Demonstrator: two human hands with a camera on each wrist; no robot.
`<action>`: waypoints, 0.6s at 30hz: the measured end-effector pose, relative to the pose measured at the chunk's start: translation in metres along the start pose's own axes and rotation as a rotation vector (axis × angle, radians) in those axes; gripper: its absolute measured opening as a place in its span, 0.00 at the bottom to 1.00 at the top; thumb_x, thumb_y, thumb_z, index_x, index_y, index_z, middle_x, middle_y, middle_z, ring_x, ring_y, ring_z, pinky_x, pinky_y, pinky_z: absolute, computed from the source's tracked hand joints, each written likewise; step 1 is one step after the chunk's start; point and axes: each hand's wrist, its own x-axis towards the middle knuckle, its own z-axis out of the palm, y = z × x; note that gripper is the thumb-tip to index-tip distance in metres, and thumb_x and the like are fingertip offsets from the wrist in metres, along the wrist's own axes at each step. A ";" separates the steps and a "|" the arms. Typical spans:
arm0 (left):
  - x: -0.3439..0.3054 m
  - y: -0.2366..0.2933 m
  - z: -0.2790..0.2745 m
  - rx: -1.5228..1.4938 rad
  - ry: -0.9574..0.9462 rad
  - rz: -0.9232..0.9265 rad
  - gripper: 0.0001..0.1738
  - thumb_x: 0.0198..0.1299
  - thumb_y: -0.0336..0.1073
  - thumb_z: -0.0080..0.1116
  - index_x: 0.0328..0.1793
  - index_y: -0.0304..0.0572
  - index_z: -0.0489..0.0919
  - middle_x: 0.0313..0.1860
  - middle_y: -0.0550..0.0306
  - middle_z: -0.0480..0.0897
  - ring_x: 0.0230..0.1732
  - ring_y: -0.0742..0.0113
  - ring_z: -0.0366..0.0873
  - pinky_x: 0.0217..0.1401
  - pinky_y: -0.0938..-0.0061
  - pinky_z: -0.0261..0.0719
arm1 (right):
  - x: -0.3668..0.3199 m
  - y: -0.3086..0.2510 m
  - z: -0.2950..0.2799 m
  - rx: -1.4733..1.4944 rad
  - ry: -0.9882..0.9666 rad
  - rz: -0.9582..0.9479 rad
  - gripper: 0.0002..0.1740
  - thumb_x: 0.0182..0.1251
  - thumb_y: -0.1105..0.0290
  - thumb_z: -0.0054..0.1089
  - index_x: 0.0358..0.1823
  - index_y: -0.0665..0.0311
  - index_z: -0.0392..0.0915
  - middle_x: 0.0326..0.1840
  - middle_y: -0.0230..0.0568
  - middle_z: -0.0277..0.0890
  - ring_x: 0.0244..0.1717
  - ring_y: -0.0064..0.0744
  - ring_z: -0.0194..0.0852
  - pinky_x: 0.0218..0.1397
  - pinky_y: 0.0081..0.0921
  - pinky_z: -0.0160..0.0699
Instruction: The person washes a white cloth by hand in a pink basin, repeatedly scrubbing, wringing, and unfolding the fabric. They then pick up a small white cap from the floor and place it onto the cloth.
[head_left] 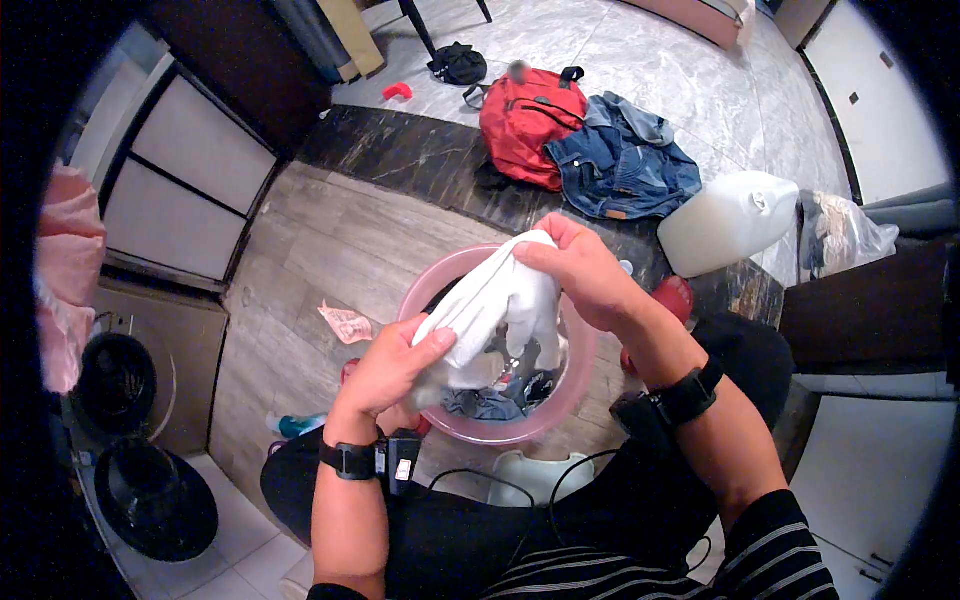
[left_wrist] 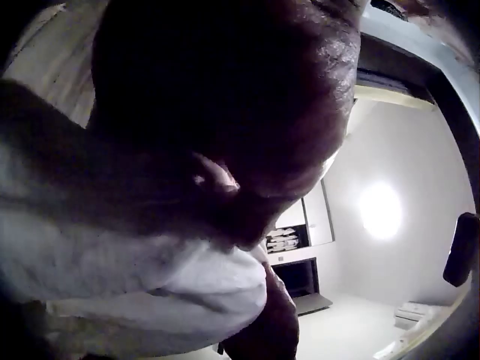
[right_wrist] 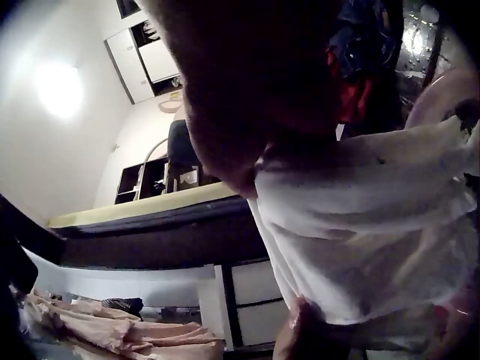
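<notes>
A white cloth [head_left: 487,295] is stretched between both hands above a pink basin [head_left: 412,290]. My left hand [head_left: 392,368] pinches its lower left end, thumb on top. The upper right end is gripped by my right hand [head_left: 580,268] between thumb and fingers. Part of the cloth hangs in folds into the basin, where dark and blue wet clothes [head_left: 485,405] lie. In the left wrist view the white cloth [left_wrist: 202,292] runs under the shadowed left hand [left_wrist: 247,135]. The right wrist view shows the cloth [right_wrist: 360,225] held taut below the right hand [right_wrist: 247,97].
Beyond the basin lie a red backpack [head_left: 530,125] and a denim garment [head_left: 625,165]; a large whitish jug [head_left: 725,225] stands to their right. A pink wrapper [head_left: 346,323] is on the floor left of the basin. Black hats [head_left: 155,500] are at the left, a pale stool [head_left: 535,480] in front.
</notes>
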 end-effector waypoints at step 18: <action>0.002 0.019 0.025 -0.595 0.071 0.096 0.22 0.71 0.44 0.47 0.60 0.33 0.71 0.51 0.53 0.80 0.49 0.67 0.79 0.53 0.71 0.78 | -0.011 0.002 0.008 -0.526 -0.474 0.065 0.32 0.54 0.54 0.71 0.56 0.66 0.74 0.49 0.35 0.77 0.45 0.24 0.74 0.52 0.23 0.72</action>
